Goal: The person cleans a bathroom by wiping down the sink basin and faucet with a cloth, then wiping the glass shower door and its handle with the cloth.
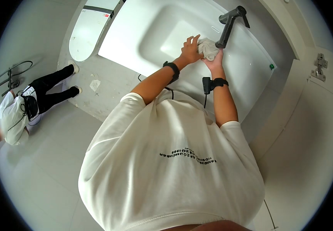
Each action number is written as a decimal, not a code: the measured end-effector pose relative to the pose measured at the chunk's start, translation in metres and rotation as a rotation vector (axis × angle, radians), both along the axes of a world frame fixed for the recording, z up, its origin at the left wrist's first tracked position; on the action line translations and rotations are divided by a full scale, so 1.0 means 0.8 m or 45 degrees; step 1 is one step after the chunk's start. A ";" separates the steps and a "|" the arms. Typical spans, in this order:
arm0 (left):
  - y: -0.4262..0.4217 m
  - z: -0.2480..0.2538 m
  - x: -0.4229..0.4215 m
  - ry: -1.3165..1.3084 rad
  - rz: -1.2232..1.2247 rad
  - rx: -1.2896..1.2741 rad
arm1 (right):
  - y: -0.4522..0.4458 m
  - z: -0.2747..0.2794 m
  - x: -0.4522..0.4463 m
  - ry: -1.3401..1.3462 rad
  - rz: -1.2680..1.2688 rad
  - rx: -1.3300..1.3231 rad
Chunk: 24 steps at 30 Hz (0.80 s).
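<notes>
A crumpled off-white cloth (208,49) is bunched between my hands, over the white sink and beneath the end of the dark faucet (230,27). My left hand (190,51) grips the cloth from its left side, fingers curved round its edge. From below and the right, my right hand (215,64) supports and holds the cloth, its palm partly showing; some of its fingers are hidden behind the cloth and the faucet. Whether water is running I cannot tell.
The white sink (135,38) has a raised rim and a green object (272,67) at its right corner. A toilet (87,36) stands to the left. Another person (30,100) is farther left, near a wall-mounted shower fitting (10,81). A cabinet door hinge (319,68) shows at right.
</notes>
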<state>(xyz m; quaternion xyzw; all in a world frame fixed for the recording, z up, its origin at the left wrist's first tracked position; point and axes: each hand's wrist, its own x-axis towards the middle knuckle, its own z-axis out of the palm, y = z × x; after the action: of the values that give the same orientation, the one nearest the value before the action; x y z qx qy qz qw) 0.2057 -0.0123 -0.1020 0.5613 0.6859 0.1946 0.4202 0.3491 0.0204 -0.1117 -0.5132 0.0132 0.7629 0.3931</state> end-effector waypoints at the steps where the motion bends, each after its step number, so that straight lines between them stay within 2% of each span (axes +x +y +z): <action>1: -0.005 -0.004 -0.003 -0.046 -0.085 0.086 | 0.000 -0.014 0.008 0.044 -0.028 0.037; 3: -0.019 -0.009 -0.006 -0.138 -0.255 0.258 | -0.006 -0.037 0.021 0.133 -0.084 0.112; 5: -0.027 -0.011 -0.002 -0.199 -0.282 0.344 | -0.013 -0.046 0.029 0.164 -0.076 0.070; 12: -0.042 -0.033 0.015 -0.145 -0.355 0.483 | -0.035 -0.012 0.023 0.157 0.002 0.110; 15: -0.043 0.019 0.015 -0.183 -0.332 0.132 | -0.040 -0.011 0.023 0.233 0.094 0.274; 16: -0.031 -0.002 0.008 -0.363 -0.298 0.218 | -0.040 -0.011 0.030 0.355 0.124 0.220; 17: -0.029 -0.023 0.008 -0.621 -0.146 0.042 | -0.043 -0.012 0.033 0.307 0.160 0.237; 19: -0.030 0.022 0.003 -1.123 0.168 -0.325 | -0.050 -0.003 0.032 0.215 0.223 0.263; 20: -0.028 0.006 0.008 -1.054 0.164 -0.324 | -0.051 -0.009 0.033 0.124 0.246 0.335; 23: -0.035 0.030 0.031 -1.261 0.253 -0.459 | -0.053 -0.001 0.019 -0.332 -0.026 0.538; 24: -0.033 0.038 0.036 -1.274 0.153 -0.444 | -0.054 0.009 0.022 -0.336 -0.003 0.565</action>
<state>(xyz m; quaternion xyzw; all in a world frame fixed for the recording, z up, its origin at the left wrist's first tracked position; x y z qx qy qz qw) 0.2345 -0.0389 -0.0714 0.2815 0.4548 0.3452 0.7712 0.3668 -0.0226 -0.1042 -0.5094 -0.2055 0.6731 0.4953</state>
